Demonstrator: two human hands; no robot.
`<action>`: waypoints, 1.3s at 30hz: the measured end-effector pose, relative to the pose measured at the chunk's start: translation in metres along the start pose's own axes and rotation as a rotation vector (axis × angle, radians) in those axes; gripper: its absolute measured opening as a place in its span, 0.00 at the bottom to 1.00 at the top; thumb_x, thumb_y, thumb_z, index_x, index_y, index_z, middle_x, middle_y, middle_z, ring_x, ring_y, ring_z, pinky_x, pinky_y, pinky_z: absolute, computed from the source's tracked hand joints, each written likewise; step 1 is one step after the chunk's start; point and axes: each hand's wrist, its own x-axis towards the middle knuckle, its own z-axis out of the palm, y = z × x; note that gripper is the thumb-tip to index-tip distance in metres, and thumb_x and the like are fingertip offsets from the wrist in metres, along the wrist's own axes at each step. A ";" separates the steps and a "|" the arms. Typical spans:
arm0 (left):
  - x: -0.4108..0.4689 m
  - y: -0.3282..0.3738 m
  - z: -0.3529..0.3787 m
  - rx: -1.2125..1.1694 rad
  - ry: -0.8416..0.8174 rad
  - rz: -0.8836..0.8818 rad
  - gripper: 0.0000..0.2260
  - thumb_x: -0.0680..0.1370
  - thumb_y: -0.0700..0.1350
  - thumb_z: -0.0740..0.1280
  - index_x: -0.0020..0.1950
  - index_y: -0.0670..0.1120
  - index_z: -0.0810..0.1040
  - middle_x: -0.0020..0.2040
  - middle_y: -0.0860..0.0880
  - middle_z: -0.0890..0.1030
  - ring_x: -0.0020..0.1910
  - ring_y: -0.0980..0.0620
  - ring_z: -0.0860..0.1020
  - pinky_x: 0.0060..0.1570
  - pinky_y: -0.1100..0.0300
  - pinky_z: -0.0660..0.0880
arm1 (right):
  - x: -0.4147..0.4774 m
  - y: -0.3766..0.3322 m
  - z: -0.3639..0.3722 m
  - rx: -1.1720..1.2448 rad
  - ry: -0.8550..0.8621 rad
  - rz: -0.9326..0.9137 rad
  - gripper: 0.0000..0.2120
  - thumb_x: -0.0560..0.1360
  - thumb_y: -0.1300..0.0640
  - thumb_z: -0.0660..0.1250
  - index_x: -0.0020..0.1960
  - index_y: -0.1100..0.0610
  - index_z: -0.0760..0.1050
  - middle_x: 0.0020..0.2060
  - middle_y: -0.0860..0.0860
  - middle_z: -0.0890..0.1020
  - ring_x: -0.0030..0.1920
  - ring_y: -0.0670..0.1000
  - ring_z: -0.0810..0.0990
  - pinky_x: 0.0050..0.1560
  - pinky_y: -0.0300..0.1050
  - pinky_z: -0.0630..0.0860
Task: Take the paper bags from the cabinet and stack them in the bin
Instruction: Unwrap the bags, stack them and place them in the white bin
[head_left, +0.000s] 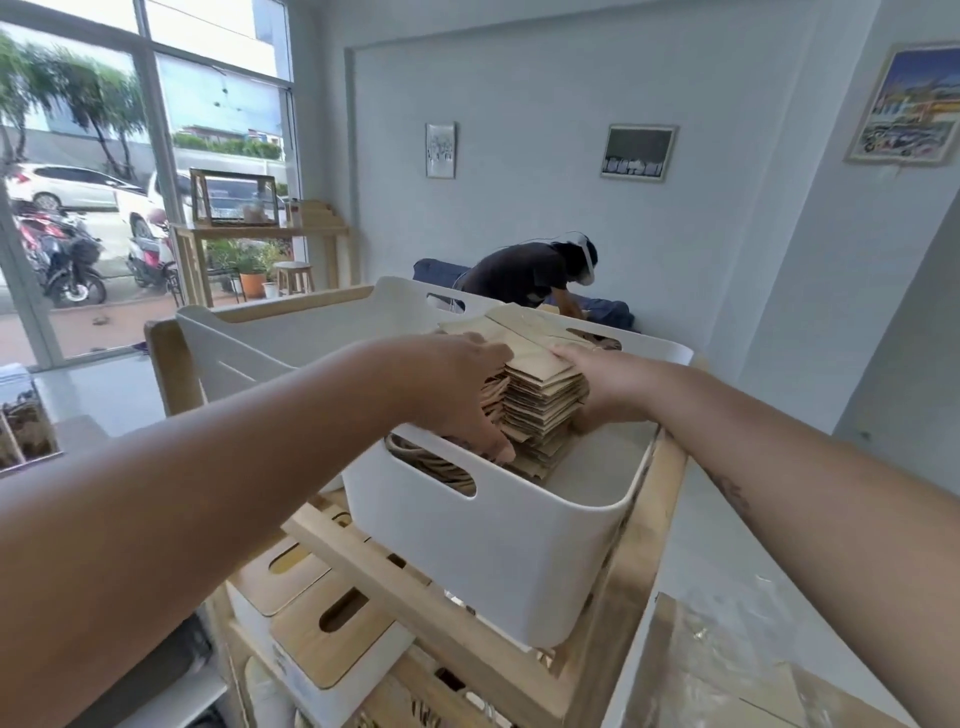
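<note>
Far over on the left is a big window (78, 156). Through it I can see scooters (67, 260) and a white car (62, 187) parked outside. By the glass is a wooden stand (249, 234) with a glass case (234, 200) on top, and a small stool (294, 278) is beside it.

Closer in, a second white tub (270, 332) sits on top of a wooden rack (395, 571). Lower down in the rack are white boxes with wooden lids (311, 618).

Next comes the person's left hand (457, 395), reaching into a white bin (498, 545) on the rack's top. Its thumb lies on top of the paper bags (540, 400). Its fingers (493, 441) point down along the left side of the pile, so it grips that side.

The paper bags are a thick, flat, brown pile. They stand inside the bin, right between the two hands. Some string handles (431, 462) show through the slot in the bin's near wall.

The right hand (608, 384) holds the right side of the pile. Its thumb rests on the top bag, and its fingers go out of sight round the pile. Both hands touch the paper bags.

At the back of the room another person (524, 270) bends over. Three pictures (638, 151) hang on the wall, toward the right.
</note>
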 end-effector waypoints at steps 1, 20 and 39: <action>0.004 0.000 0.001 0.021 0.017 -0.008 0.45 0.66 0.71 0.70 0.76 0.55 0.59 0.74 0.50 0.66 0.70 0.46 0.65 0.65 0.46 0.70 | 0.000 0.000 0.001 -0.007 0.010 0.019 0.52 0.66 0.53 0.77 0.78 0.42 0.47 0.69 0.57 0.71 0.63 0.57 0.73 0.63 0.54 0.73; 0.044 0.017 -0.008 0.168 -0.008 0.027 0.42 0.63 0.70 0.73 0.72 0.55 0.67 0.65 0.50 0.73 0.60 0.48 0.73 0.49 0.54 0.69 | 0.000 -0.002 0.004 0.064 0.022 -0.039 0.49 0.61 0.50 0.81 0.76 0.46 0.60 0.67 0.52 0.72 0.60 0.55 0.75 0.61 0.54 0.75; 0.020 0.031 -0.029 0.073 0.255 -0.019 0.30 0.73 0.70 0.62 0.71 0.56 0.69 0.64 0.53 0.78 0.58 0.50 0.77 0.55 0.52 0.75 | -0.079 0.021 -0.020 0.228 0.256 0.061 0.27 0.77 0.50 0.66 0.74 0.49 0.65 0.69 0.53 0.73 0.63 0.56 0.74 0.58 0.48 0.73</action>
